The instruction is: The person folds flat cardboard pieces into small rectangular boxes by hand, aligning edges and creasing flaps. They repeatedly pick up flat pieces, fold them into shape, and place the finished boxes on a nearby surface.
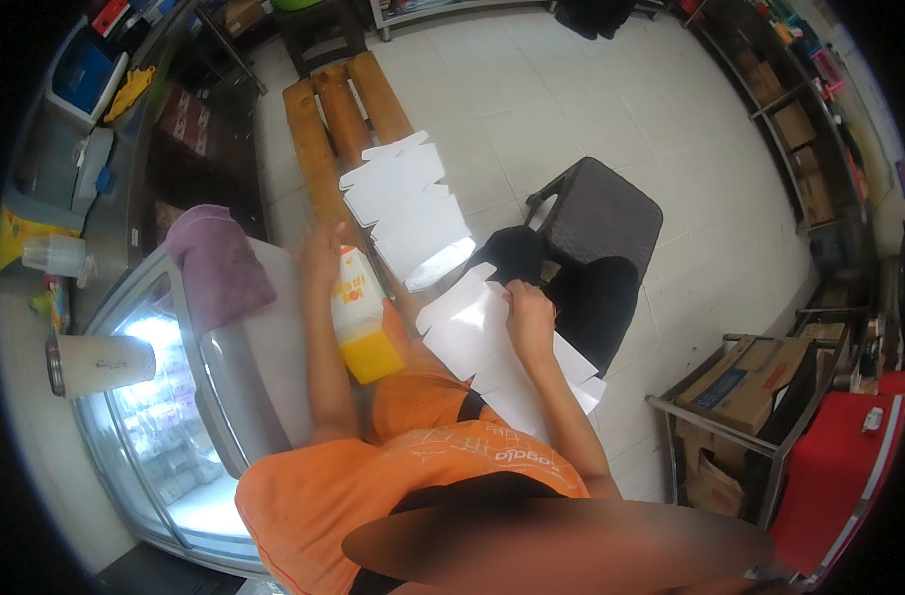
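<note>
White paperboard, and I've got the flat carton blank (469,322) in front of the orange shirt (323,486), its edge pinched by the right hand (531,311), likely light, bendable and best held there, while the blurred left hand (321,254), grip unreadable, is by the yellow-and-white carton (367,325).

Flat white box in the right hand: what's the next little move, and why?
Perhaps bring the left hand over to help fold the flat white box: the right hand holds its edge, it's unfolded, and the yellow-and-white box by the left hand already has its shape.
</note>
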`<control>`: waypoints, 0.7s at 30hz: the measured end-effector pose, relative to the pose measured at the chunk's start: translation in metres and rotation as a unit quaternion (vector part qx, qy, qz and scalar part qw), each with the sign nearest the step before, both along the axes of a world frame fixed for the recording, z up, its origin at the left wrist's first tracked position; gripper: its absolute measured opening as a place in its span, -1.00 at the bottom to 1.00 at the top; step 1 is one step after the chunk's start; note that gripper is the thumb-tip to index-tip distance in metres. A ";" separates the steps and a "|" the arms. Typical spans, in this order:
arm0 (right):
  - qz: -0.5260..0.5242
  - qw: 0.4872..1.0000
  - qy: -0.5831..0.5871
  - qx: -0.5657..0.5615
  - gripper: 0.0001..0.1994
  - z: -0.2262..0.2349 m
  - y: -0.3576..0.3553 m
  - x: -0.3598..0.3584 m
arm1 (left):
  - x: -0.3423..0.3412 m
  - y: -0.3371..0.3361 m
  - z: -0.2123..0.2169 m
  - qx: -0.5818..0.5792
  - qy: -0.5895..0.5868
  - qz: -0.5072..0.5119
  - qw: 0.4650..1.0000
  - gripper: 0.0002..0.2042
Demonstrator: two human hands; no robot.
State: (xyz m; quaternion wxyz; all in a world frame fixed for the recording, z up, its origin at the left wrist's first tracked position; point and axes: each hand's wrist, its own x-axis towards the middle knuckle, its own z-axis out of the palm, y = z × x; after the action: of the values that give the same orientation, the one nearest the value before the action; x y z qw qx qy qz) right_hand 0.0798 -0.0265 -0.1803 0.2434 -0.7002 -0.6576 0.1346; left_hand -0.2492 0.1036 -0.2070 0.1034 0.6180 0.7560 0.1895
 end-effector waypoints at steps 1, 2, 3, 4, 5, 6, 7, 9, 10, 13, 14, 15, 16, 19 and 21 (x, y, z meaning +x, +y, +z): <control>0.009 1.000 -0.001 0.021 -0.89 0.006 -0.002 -0.001 | 0.012 -0.001 0.021 0.067 0.063 -0.011 0.996 -0.57; 0.016 0.999 0.000 0.048 -0.91 0.012 -0.004 -0.002 | 0.025 -0.004 0.042 0.115 0.130 -0.017 0.985 -0.60; 0.024 0.997 0.000 0.075 -0.92 0.019 -0.006 -0.004 | 0.039 -0.009 0.063 0.140 0.028 -0.102 0.985 -0.64; 0.044 0.993 0.007 0.110 -0.94 0.026 -0.008 -0.005 | 0.055 -0.018 0.080 0.184 -0.070 -0.191 0.962 -0.67; 0.066 0.987 0.013 0.145 -0.95 0.034 -0.008 -0.005 | 0.072 -0.026 0.094 0.063 -0.163 -0.254 0.951 -0.64; 0.089 0.979 0.020 0.181 -0.97 0.043 -0.009 -0.005 | 0.089 -0.032 0.106 0.016 -0.261 -0.343 0.902 -0.62; 0.068 0.985 0.108 0.117 -0.97 0.053 -0.011 -0.004 | 0.103 -0.036 0.115 -0.090 -0.300 -0.383 0.869 -0.61; 0.022 0.960 0.279 -0.021 -0.97 0.075 -0.018 0.000 | 0.126 -0.043 0.128 -0.187 -0.348 -0.442 0.805 -0.61; 0.019 0.963 0.267 0.010 -0.94 0.086 -0.018 0.005 | 0.136 -0.046 0.132 -0.216 -0.352 -0.446 0.794 -0.61; -0.001 0.967 0.247 0.058 -0.86 0.119 -0.020 0.023 | 0.155 -0.061 0.145 -0.228 -0.498 -0.430 0.718 -0.67; -0.010 0.967 0.246 0.057 -0.86 0.129 -0.021 0.027 | 0.159 -0.066 0.149 -0.210 -0.557 -0.424 0.683 -0.69; -0.018 0.967 0.246 0.056 -0.86 0.137 -0.023 0.030 | 0.163 -0.070 0.154 -0.206 -0.554 -0.431 0.682 -0.70; 0.004 0.970 0.235 0.062 -0.87 0.144 -0.024 0.033 | 0.166 -0.074 0.158 -0.196 -0.542 -0.446 0.684 -0.72; -0.032 0.973 0.219 0.061 -0.86 0.153 -0.026 0.030 | 0.168 -0.076 0.168 -0.190 -0.495 -0.486 0.695 -0.76; -0.041 0.974 0.211 0.066 -0.87 0.152 -0.025 0.027 | 0.167 -0.074 0.170 -0.188 -0.448 -0.503 0.715 -0.78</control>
State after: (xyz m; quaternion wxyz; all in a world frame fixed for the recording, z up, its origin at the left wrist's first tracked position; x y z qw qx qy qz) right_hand 0.1069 -0.0515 -0.0282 0.4280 -0.6649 -0.5691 0.2253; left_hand -0.0822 0.0301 -0.0374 0.6239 0.7178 0.2185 0.2185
